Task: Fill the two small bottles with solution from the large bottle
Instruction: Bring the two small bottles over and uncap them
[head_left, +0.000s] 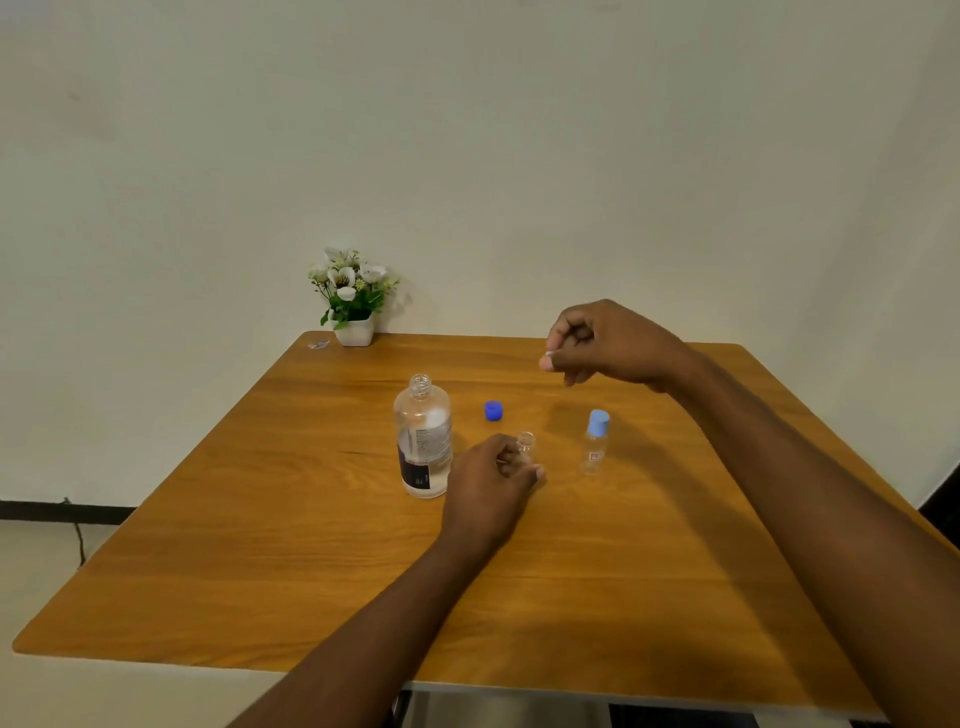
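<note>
Small bottle (527, 442) in curled left fingers (505, 458) (white piece (548, 354) between pinched right fingers (555, 343))

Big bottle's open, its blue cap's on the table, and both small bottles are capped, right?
Not both: in the head view the capped small bottle stands alone, but the open small bottle held by the left hand has no cap.
</note>
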